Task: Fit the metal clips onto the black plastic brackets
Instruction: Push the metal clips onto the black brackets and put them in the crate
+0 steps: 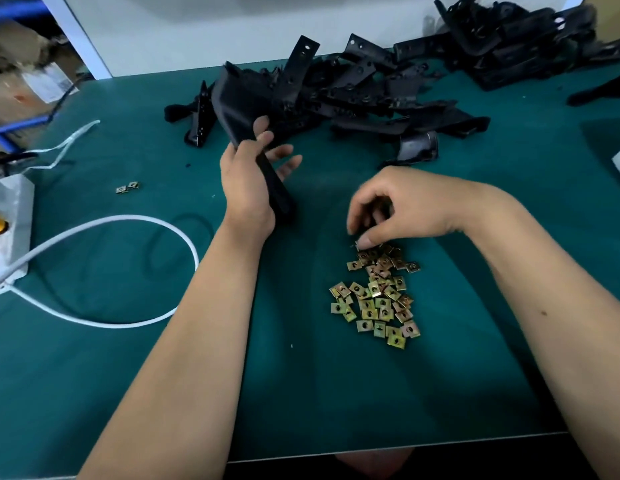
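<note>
My left hand (248,181) grips a long black plastic bracket (239,105) near its middle and holds it upright over the green table. My right hand (391,209) hovers over the far end of a pile of brass-coloured metal clips (378,296), its fingers curled down and pinching at a clip on top of the pile. The pinched clip is mostly hidden by my fingertips. A large heap of black brackets (364,88) lies behind both hands.
A second heap of brackets (516,39) fills the far right corner. Two loose clips (127,187) lie at the left. A white cable (135,271) loops across the left of the table from a white box (14,237). The table's front edge (405,445) is near me.
</note>
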`<state>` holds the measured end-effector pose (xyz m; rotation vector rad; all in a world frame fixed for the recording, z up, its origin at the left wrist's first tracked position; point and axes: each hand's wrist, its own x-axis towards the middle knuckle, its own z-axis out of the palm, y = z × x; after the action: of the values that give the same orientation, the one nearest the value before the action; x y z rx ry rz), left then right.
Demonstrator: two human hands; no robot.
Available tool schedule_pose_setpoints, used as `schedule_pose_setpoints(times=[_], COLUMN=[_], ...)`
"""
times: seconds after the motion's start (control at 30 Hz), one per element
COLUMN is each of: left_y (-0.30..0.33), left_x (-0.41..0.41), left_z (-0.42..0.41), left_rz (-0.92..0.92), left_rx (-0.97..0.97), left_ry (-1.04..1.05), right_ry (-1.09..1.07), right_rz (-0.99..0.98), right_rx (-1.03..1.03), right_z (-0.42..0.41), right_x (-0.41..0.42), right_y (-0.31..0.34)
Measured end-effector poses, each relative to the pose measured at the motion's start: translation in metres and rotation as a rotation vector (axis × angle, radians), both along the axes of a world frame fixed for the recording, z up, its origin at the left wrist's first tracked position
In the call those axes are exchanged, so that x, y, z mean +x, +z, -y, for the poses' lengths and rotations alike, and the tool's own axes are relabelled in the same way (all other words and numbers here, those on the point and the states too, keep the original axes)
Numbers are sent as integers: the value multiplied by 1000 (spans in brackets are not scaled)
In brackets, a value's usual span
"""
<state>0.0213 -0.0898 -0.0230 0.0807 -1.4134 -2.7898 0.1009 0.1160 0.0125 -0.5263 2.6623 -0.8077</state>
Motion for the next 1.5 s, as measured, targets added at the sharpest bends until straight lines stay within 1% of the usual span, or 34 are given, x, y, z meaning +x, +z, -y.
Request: schedule_pose_setpoints(times=[0.1,0.17,0.23,0.37,0.4,0.47,0.57,0.67,0.83,1.03,1.5], left_y=[4,7,8,7,6,4,2,1,2,2,7], left_x=[5,9,11,11,10,8,5,4,6,8,13], left_z=[4,4,4,5,5,5,6,9,12,9,8], left_rz=[128,170,161,111,94,56,29,36,35,26,-1], left_rx=[175,197,171,115,81,11,-47,-36,-96,-196,-236], left_ry=[-168,-273,-341,-439,-459,-514,-586,-666,-790,-798,-825], right_ry=[16,2,-91,-382,-439,-511,-549,-594,-653,-586,-600], right_rz=[22,11,-19,-69,-73,-79,-91,-135,-223,-165,-182], right_rx=[0,-46,-180,-598,-672,-753,-793,-825,-975,-1036,-1055], right_z=[-3,-6,-9,-12,-11,-11,-10,-9,-4,2,0], right_x=[2,3,5,4,2,0,-1,-2,-3,-3,-2], right_y=[-4,-7,-15,-32,-35,-38,-39,-41,-41,-42,-41])
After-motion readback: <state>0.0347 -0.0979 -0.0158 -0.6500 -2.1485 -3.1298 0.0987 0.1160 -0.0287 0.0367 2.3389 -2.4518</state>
